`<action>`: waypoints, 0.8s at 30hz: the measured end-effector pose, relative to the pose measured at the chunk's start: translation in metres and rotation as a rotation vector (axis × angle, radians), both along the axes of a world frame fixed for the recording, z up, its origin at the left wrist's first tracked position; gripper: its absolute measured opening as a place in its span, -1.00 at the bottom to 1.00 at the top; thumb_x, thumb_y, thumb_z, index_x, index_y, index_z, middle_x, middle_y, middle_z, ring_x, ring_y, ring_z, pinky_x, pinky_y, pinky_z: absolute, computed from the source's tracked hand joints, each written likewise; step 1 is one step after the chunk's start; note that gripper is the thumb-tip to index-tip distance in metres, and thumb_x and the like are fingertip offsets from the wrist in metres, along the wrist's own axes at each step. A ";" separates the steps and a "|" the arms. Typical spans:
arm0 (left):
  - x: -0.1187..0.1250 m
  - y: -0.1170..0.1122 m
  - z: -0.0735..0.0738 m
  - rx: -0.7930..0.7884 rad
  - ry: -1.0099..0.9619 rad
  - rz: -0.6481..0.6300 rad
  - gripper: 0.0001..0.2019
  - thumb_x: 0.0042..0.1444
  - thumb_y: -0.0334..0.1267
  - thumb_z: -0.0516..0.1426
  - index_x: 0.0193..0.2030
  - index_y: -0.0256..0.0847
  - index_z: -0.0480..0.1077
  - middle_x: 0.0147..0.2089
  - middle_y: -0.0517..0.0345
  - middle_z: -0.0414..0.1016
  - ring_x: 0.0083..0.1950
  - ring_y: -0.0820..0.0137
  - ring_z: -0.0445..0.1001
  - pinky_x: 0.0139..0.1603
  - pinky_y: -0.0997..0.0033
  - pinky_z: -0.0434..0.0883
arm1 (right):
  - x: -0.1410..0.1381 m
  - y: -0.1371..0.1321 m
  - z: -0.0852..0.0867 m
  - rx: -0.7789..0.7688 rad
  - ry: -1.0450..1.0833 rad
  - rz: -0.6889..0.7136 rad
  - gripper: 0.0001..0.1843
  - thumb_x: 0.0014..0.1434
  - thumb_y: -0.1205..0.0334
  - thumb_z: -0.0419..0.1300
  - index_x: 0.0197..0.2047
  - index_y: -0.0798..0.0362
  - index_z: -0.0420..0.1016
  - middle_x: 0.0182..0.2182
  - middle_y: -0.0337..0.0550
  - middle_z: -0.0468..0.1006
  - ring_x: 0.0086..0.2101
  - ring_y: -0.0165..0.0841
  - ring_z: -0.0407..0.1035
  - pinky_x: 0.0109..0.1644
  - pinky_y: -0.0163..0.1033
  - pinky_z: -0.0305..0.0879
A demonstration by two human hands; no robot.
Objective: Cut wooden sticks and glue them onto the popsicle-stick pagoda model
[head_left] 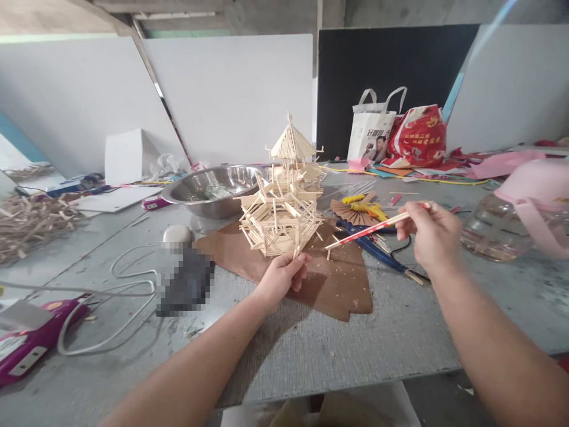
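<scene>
A tiered pagoda model [284, 198] built of thin wooden sticks stands tilted over a brown sheet [338, 284] on the grey table. My left hand [282, 276] is closed on the model's lower front edge, pinching one of its sticks. My right hand [427, 234] is closed around a pair of red-and-cream chopsticks [368, 230], whose tips point left toward the model's base and stop just short of it.
A steel bowl [211, 190] sits behind the model. Blue-handled scissors [377, 252] and a yellow tool [367, 207] lie to the right. A clear jug with pink lid [520, 216] stands far right. Bags [400, 136] at the back; loose sticks [31, 219] and a white cable [106, 332] left.
</scene>
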State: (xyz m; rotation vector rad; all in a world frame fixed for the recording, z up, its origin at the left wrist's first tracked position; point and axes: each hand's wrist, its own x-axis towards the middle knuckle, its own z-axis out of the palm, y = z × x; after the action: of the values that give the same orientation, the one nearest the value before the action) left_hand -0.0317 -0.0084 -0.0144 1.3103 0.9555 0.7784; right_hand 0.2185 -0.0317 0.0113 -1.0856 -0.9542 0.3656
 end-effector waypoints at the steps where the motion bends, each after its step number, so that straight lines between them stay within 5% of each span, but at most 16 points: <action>1: 0.000 0.000 0.000 -0.002 0.000 0.003 -0.70 -0.04 -0.07 0.04 -0.34 -0.30 0.32 -0.60 0.29 0.22 -0.67 0.63 0.17 -0.66 0.60 0.10 | 0.002 0.003 -0.001 -0.041 0.045 0.041 -0.81 -0.05 0.14 0.11 -0.52 0.11 0.32 -0.72 -0.35 0.32 -0.78 -0.55 0.16 -0.72 -0.42 0.07; 4: 0.001 0.000 0.001 -0.012 0.002 0.014 -0.70 -0.06 -0.07 0.06 -0.35 -0.30 0.33 -0.61 0.30 0.22 -0.68 0.63 0.16 -0.66 0.60 0.10 | 0.008 0.010 -0.004 -0.275 0.098 0.161 -0.80 -0.09 0.16 0.13 -0.55 0.12 0.29 -0.73 -0.33 0.33 -0.81 -0.55 0.15 -0.78 -0.44 0.01; 7: 0.001 0.000 0.002 -0.012 0.000 0.016 -0.70 -0.08 -0.07 0.07 -0.35 -0.30 0.33 -0.62 0.30 0.23 -0.68 0.62 0.16 -0.66 0.59 0.10 | 0.013 0.014 -0.006 -0.387 0.103 0.090 -0.80 -0.07 0.16 0.12 -0.56 0.11 0.26 -0.73 -0.35 0.33 -0.82 -0.57 0.14 -0.80 -0.47 -0.01; 10: 0.001 0.000 0.001 0.001 0.000 0.033 -0.70 -0.08 -0.07 0.06 -0.35 -0.30 0.33 -0.62 0.30 0.23 -0.68 0.62 0.16 -0.66 0.59 0.10 | 0.016 0.017 -0.007 -0.259 0.102 -0.076 -0.79 -0.05 0.13 0.10 -0.53 0.10 0.25 -0.70 -0.36 0.34 -0.82 -0.57 0.16 -0.79 -0.48 0.02; 13: 0.001 0.000 0.002 0.010 0.009 0.063 -0.72 -0.07 -0.08 0.06 -0.37 -0.30 0.31 -0.62 0.30 0.22 -0.68 0.62 0.16 -0.66 0.60 0.10 | 0.014 0.017 -0.009 -0.112 0.097 -0.063 -0.76 -0.06 0.06 0.12 -0.48 0.08 0.26 -0.67 -0.36 0.37 -0.78 -0.55 0.21 -0.73 -0.44 0.13; 18: 0.002 -0.001 0.003 0.035 -0.005 0.111 -0.72 -0.06 -0.07 0.05 -0.39 -0.30 0.30 -0.64 0.31 0.20 -0.68 0.62 0.15 -0.65 0.60 0.11 | 0.006 0.017 -0.016 -0.209 -0.020 0.107 -0.71 -0.06 0.00 0.11 -0.42 0.08 0.28 -0.64 -0.32 0.40 -0.73 -0.52 0.25 -0.63 -0.38 0.23; 24: 0.001 0.001 0.000 0.089 -0.003 0.179 -0.74 -0.03 -0.08 0.02 -0.42 -0.27 0.28 -0.66 0.35 0.17 -0.71 0.64 0.13 -0.66 0.62 0.09 | 0.011 0.018 -0.017 -0.121 -0.041 -0.076 -0.72 -0.04 0.02 0.09 -0.41 0.08 0.30 -0.63 -0.33 0.37 -0.73 -0.54 0.23 -0.64 -0.40 0.20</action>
State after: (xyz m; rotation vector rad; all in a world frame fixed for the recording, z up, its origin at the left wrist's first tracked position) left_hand -0.0310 -0.0074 -0.0142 1.3116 1.0556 0.9695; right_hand 0.2293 -0.0134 -0.0056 -1.2402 -0.9338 0.3438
